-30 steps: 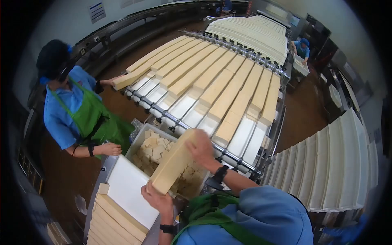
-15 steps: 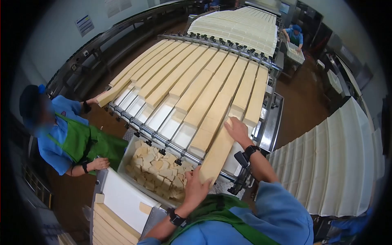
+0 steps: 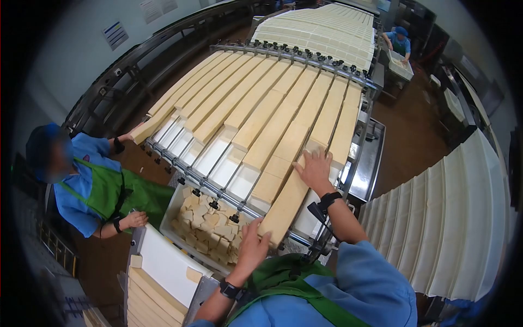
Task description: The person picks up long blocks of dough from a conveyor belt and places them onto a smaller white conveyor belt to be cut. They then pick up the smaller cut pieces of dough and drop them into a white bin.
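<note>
A long pale-yellow block (image 3: pixel 286 210) lies at the near right of the slatted rack, its near end jutting past the front rail. My left hand (image 3: pixel 251 248) is closed around that near end, fingers along its left side and thumb on top. Over the far end rests my right hand (image 3: pixel 316 170), with its fingers spread where this block meets the one behind it in the same lane. That junction is partly covered by the fingers. Several more pale-yellow blocks (image 3: pixel 256 109) lie side by side in lanes between thin metal dividers.
A bin of cut pale pieces (image 3: pixel 204 220) sits below the front rail (image 3: pixel 210 193). A co-worker (image 3: pixel 90 174) stands left, one hand at a block's end. A white tray with blocks (image 3: pixel 169 272) is at lower left. Ridged white sheeting (image 3: pixel 436 223) rises at right.
My right hand has shifted from gripping the block's side to lying across its far end, fingers more spread. My left hand stays at the near end. The view has turned slightly.
</note>
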`<state>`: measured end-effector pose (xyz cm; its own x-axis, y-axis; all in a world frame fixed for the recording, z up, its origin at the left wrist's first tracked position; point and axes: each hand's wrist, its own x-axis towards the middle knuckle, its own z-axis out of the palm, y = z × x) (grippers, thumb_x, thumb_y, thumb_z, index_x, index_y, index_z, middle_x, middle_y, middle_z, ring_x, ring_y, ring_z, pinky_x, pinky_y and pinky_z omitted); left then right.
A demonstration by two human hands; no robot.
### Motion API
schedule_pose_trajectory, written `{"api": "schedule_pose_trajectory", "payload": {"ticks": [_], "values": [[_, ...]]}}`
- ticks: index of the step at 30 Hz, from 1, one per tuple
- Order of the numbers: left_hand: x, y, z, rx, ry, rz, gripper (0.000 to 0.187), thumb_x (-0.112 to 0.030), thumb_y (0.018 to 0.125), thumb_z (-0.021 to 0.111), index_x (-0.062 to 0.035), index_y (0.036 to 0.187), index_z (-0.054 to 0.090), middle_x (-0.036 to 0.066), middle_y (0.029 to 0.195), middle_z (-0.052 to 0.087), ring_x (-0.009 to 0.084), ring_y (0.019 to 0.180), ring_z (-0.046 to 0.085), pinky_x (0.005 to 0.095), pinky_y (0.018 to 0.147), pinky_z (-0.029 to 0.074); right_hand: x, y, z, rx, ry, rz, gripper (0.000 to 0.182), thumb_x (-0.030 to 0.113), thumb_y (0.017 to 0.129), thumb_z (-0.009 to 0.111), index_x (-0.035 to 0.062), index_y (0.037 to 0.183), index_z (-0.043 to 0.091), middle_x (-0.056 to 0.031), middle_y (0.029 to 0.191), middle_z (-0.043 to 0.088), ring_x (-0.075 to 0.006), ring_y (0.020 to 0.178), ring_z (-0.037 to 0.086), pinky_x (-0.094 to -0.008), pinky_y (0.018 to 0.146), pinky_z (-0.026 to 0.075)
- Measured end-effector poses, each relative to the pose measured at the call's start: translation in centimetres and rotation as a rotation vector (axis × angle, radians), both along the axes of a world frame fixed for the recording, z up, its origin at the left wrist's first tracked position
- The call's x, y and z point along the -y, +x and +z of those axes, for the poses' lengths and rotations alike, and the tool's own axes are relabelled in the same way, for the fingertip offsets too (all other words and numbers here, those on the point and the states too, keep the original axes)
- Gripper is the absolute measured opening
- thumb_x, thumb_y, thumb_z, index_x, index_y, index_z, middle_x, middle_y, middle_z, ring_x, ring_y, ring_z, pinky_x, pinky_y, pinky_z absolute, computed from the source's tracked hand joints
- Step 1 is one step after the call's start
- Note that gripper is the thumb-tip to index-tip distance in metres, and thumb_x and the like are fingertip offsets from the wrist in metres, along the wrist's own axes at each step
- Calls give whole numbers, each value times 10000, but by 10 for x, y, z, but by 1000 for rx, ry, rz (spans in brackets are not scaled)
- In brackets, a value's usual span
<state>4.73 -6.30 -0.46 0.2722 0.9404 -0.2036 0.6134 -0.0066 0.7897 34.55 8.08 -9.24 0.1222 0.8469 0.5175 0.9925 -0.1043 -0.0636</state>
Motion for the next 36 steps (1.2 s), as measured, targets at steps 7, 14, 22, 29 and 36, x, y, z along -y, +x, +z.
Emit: {"api": "schedule_pose_trajectory", "payload": {"ticks": [7,14,22,29,36], "values": [[-14,19,-15,69,4,26,520,-232,984,641,-76,1456,490,223,1229,539,372,1018,620,441,909,515,1,1,36,-135,-246,-114,598,548,945,640,60,1290,670,-203,1295,632,-375,1358,432,-662,1134,221],[-37,53,-50,117,217,6,537,-135,985,543,-57,1500,413,245,1287,489,444,1178,549,487,976,481,35,-18,10,-185,-83,-45,513,427,965,658,49,1311,652,-225,1404,519,-391,1411,383,-654,1143,211],[-42,46,-47,222,278,-123,675,58,880,429,-48,1543,360,270,1346,434,489,1242,507,501,1058,447,117,-61,29,-596,-340,400,609,380,961,676,81,1471,528,-272,1560,371,-454,1514,254,-687,1180,159],[-37,44,-52,263,250,-57,772,136,800,439,-98,1535,388,261,1334,443,495,1230,531,505,1026,487,129,-81,24,-262,-481,415,777,358,950,693,165,1618,348,-220,1681,236,-416,1577,168,-722,1200,94],[-11,-46,-42,180,389,364,713,108,827,483,-55,1516,398,250,1383,417,478,1270,492,487,1074,452,128,-91,21,-99,-542,294,837,464,950,662,150,1640,309,-190,1728,166,-402,1598,120,-734,1208,24]]}}
